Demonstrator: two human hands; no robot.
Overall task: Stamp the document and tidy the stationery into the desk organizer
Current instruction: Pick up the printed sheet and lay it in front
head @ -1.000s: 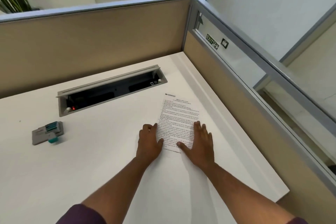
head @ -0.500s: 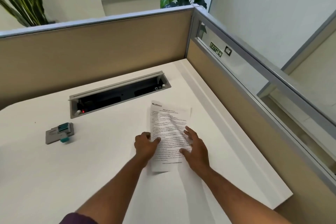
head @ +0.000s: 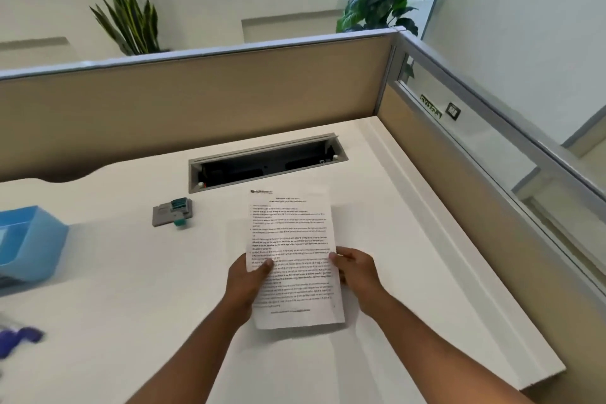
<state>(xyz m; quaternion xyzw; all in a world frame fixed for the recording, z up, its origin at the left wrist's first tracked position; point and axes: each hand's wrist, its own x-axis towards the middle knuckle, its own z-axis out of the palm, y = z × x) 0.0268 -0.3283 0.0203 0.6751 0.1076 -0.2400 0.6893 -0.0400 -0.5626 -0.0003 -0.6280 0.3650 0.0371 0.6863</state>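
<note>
A printed document (head: 292, 239) is held up off the white desk (head: 131, 305), its text facing me. My left hand (head: 247, 282) pinches its left edge, thumb on the front. Gripping the right edge is my right hand (head: 355, 269), its thumb over the paper. A grey stamp with a teal top (head: 173, 212) sits on the desk to the left of the sheet, apart from both hands. A light blue desk organizer (head: 32, 243) stands at the left edge of the view, partly cut off.
An open grey cable tray (head: 267, 161) is set into the desk behind the paper. Beige partition walls (head: 196, 102) enclose the back and right. A blurred purple object (head: 18, 338) lies at the lower left. Plants rise behind the partition.
Both hands went from lying flat on the paper to gripping its edges and lifting it off the desk. My view has shifted left and up, bringing the blue organizer into sight.
</note>
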